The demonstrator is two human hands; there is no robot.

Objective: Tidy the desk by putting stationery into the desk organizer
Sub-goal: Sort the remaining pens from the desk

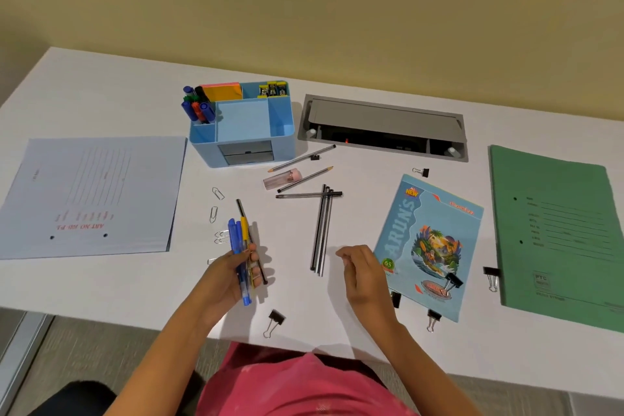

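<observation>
My left hand (233, 275) grips a bundle of pens (240, 246): blue ones, a yellow one and a black pencil. My right hand (361, 272) hovers just right of three black pencils (322, 230) lying side by side, its fingers loosely curled and holding nothing. The light blue desk organizer (248, 135) stands at the back centre, with markers (197, 106), sticky notes and small clips in its compartments. More pencils (304, 159) and a pink-capped clear case (282, 178) lie in front of it. Paper clips (216, 213) are scattered to the left of my left hand.
A white file (91, 196) lies at left, a green folder (557, 230) at right and a blue notebook (429, 243) right of my right hand. Black binder clips (275, 321) sit near the front edge and around the notebook. A grey cable tray (385, 127) is set into the desk.
</observation>
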